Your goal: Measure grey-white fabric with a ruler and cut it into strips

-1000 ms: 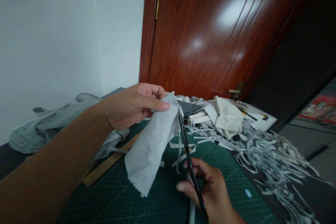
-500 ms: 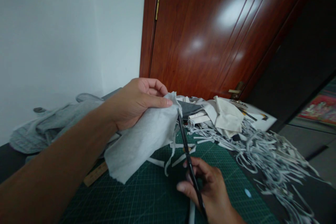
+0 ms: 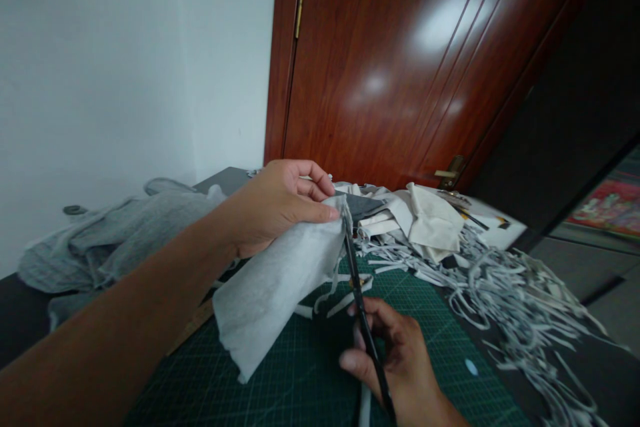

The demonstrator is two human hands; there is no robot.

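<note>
My left hand [image 3: 295,207] pinches the upper edge of a pale grey piece of cloth [image 3: 273,293] between thumb and fingers. The cloth hangs down at a slant above a green cutting mat [image 3: 280,387]. My right hand [image 3: 395,353] grips a pair of black scissors [image 3: 358,287], the blades pointing up and away. Their tips meet the right edge of the cloth, beside my left thumb. A thin strip [image 3: 327,290] dangles from that edge. The scissors' handles are partly hidden by my right hand and the frame's bottom edge.
A heap of cut grey strips [image 3: 505,300] covers the right side of the table. Behind it lie folded cream cloth pieces [image 3: 436,220]. Crumpled grey fabric [image 3: 135,230] lies at the left, and a wooden ruler [image 3: 193,327] sits under my left forearm. A brown door [image 3: 370,67] stands behind.
My left hand has moved right and slightly down, bringing the cloth with it. The scissors' tips have shifted slightly right and down, still at the cloth's edge; my right hand has barely moved.
</note>
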